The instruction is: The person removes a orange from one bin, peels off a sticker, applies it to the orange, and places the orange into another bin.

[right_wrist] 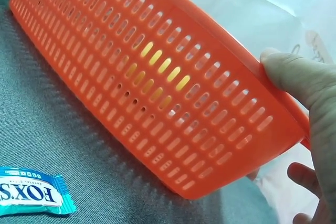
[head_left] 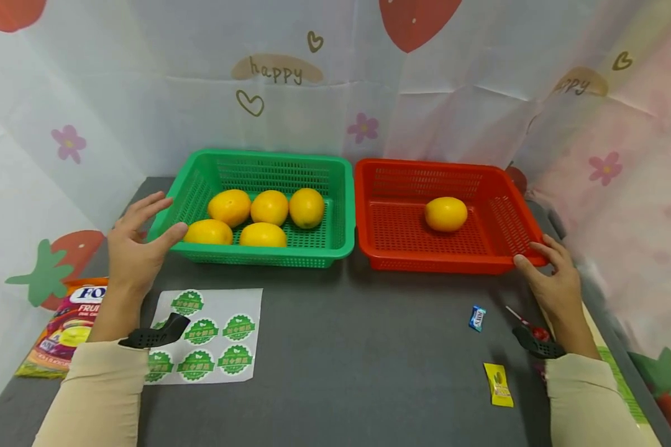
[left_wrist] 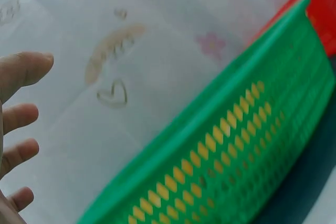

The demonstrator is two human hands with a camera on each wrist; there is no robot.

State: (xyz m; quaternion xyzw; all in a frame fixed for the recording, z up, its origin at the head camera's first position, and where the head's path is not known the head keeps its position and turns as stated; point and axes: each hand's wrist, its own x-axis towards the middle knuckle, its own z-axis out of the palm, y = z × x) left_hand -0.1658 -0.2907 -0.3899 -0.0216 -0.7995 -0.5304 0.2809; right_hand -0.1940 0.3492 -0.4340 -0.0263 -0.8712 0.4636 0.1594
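A green basket (head_left: 340, 251) holds several yellow-orange, lemon-shaped fruits (head_left: 269, 208). My left hand (head_left: 136, 239) is at its left end, fingers spread and grasping nothing; in the left wrist view, its fingers (left_wrist: 23, 69) stand apart from the green basket (left_wrist: 210, 129). Beside it to the right is a red basket (head_left: 442, 264) with one such fruit (head_left: 446, 214) inside. My right hand (head_left: 556, 282) grips this basket's front right corner. The right wrist view has the thumb (right_wrist: 294, 74) on the red basket's rim (right_wrist: 220, 40), other fingers round the corner, partly hidden.
Left front lies a sheet of round green stickers (head_left: 237, 329), with a colourful candy bag (head_left: 69, 323) beside it. At right lie a small blue wrapped candy (head_left: 478, 318), a yellow packet (head_left: 499, 385) and a red-handled tool (head_left: 539, 333). A printed curtain (head_left: 291, 124) hangs behind the baskets.
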